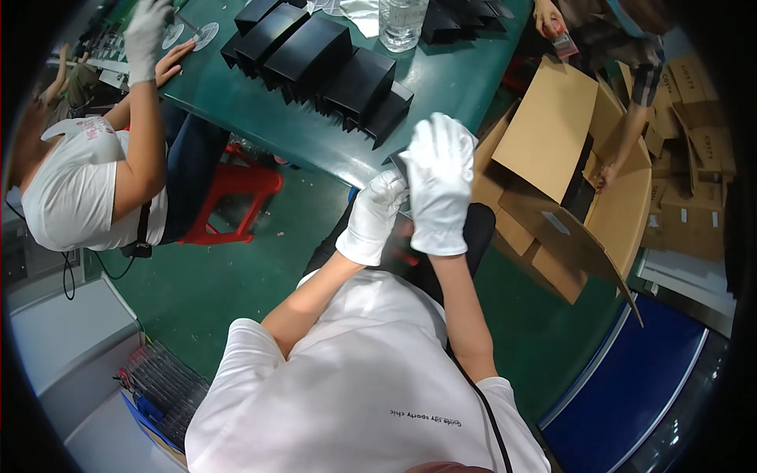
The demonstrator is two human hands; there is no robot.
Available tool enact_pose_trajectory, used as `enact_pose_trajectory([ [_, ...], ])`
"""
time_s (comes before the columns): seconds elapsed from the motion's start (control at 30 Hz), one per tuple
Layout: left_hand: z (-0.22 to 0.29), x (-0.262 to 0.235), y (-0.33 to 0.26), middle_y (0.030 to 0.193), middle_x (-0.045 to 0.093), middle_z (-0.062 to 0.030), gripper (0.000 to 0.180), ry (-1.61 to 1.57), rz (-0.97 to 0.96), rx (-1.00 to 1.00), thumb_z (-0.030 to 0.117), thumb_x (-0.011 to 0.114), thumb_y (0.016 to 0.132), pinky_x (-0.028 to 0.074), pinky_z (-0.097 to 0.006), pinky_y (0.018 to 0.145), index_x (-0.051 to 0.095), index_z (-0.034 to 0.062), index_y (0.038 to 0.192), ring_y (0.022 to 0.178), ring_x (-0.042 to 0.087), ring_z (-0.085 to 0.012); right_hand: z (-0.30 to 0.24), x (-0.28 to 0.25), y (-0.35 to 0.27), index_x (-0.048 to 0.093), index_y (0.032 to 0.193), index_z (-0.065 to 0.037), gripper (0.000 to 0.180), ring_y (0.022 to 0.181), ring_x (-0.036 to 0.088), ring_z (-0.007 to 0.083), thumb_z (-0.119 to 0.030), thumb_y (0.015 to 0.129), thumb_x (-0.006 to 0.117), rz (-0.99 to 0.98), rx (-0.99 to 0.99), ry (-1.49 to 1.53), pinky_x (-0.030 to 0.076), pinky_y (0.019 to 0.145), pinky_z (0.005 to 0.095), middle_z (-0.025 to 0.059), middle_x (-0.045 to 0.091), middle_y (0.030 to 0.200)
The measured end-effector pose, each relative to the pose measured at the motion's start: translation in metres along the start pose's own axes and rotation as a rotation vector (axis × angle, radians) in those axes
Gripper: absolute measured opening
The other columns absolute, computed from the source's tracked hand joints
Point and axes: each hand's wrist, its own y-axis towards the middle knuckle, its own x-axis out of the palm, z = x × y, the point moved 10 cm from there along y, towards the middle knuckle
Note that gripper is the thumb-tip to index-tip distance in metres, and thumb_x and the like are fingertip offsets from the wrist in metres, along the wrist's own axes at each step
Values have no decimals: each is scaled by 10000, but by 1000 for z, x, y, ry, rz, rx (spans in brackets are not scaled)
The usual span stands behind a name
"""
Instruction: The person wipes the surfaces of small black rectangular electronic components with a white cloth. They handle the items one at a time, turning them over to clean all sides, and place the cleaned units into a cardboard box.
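Note:
Both my hands wear white gloves and are close together at the table's near edge. My left hand point(374, 217) has its fingers closed at the edge of a dark piece point(399, 162), most of which is hidden behind my hands. Over that piece lies my right hand point(441, 185), its fingers stretched out and flat. Just beyond them, a row of black box-shaped housings point(307, 51) with open, notched lower edges stands on the green table point(236, 106). More black parts point(457, 22) are at the far right of the table.
A clear plastic bottle point(403, 24) stands behind the housings. To my left a co-worker in a white shirt point(87, 177) sits by a red stool point(236, 201). At right, another person reaches into an open cardboard box point(544, 130); stacked cartons point(686, 189) stand beyond.

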Motion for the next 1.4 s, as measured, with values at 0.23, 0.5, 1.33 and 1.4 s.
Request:
enact_pose_trajectory([
  [0.23,52,32,-27,1162,663,-174,484,1491,238,628,308,594,955,517,-394,912,604,-46,1285,1022,654,-294,-55,8,-47,620,1325,-36,440,1280,585,298,-125,895,640,-71,-26,392,424,1111,422,140,655,1318],
  [0.5,103,35,-14,1020,725,-102,229,843,88,544,49,676,934,557,-307,812,727,72,1156,895,711,-255,57,-54,-75,626,1238,-18,325,989,722,251,-200,973,581,-353,359,229,558,854,337,151,715,1188],
  [1.33,91,56,1,924,672,-68,95,682,-45,314,2,693,880,538,-273,705,725,16,968,810,678,-153,49,-78,-13,675,1021,-31,213,863,700,262,-176,1036,520,-125,106,637,545,806,336,126,714,977],
  [1.4,81,38,3,969,692,-70,79,624,82,278,-51,653,909,538,-250,744,709,-20,955,841,672,-115,77,-64,-47,639,1144,20,356,993,682,211,-228,1115,386,-115,457,710,508,950,343,130,724,1081],
])
